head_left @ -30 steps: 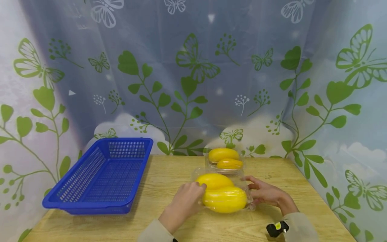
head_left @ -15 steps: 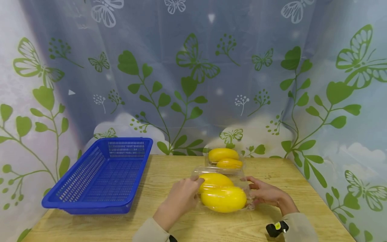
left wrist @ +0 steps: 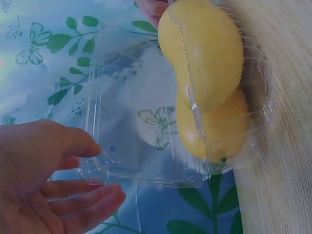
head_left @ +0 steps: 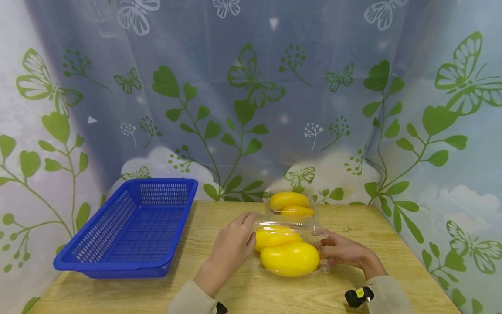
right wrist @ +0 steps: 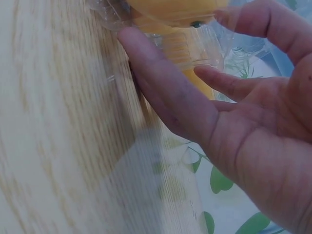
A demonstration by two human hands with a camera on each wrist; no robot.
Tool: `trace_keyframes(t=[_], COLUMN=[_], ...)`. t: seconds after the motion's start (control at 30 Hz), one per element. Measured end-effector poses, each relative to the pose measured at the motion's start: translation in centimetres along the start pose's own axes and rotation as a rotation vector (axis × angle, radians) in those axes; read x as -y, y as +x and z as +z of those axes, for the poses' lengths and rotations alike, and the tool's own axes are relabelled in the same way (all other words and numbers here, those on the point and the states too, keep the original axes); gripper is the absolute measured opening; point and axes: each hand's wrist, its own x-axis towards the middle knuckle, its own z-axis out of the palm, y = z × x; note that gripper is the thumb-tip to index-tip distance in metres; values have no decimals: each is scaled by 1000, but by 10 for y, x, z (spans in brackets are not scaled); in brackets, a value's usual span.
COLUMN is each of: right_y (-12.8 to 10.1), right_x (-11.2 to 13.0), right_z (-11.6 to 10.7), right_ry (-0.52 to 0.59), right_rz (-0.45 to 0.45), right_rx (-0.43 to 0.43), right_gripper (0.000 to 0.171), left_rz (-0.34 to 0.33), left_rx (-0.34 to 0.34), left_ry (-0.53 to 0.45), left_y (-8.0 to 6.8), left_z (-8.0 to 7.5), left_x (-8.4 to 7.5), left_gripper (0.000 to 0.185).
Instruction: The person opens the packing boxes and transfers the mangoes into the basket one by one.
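Two yellow mangoes (head_left: pixel 290 259) lie in a clear plastic clamshell box (head_left: pixel 256 264) on the wooden table. Its lid (head_left: pixel 284 222) is raised and tilted toward the back. My left hand (head_left: pixel 231 250) holds the lid at its left edge. In the left wrist view, the thumb (left wrist: pixel 80 144) lies against the clear lid (left wrist: pixel 131 122) near its corner, with fingers on the other side. At the box's right end, my right hand (head_left: pixel 347 250) grips the side. Its thumb (right wrist: pixel 146 61) and index finger (right wrist: pixel 258 19) reach to the box in the right wrist view.
Behind stands a second clear box with more yellow fruit (head_left: pixel 290 201) in it. A blue perforated plastic basket (head_left: pixel 168 261) sits on the left of the wooden table (head_left: pixel 215 218). A patterned curtain (head_left: pixel 219 109) hangs behind the table and at both sides.
The lid has come up off the front mango and tilted backward. My left hand has moved up and slightly left with it. My right hand stays at the box's right end.
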Motion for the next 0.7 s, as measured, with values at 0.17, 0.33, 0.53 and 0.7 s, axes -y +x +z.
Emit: trace_keyframes(t=[0.17, 0.33, 0.53, 0.7], right_y=[-1, -3, -3, -2], right_x=[1, 1, 1, 1], right_z=[0, -2, 0, 1], right_ry=[-17, -39, -49, -49], right_rz=[-11, 3, 4, 7], right_rx=[15, 1, -12, -16], right_gripper=[81, 80, 80, 82], left_rz=[-15, -23, -75, -95], left_rx=[-62, -54, -42, -25], left_ry=[-42, -107, -175, -180], left_y=[1, 4, 9, 19], left_z=[-1, 0, 4, 7], left_x=[3, 7, 13, 21], left_gripper=[33, 25, 25, 27])
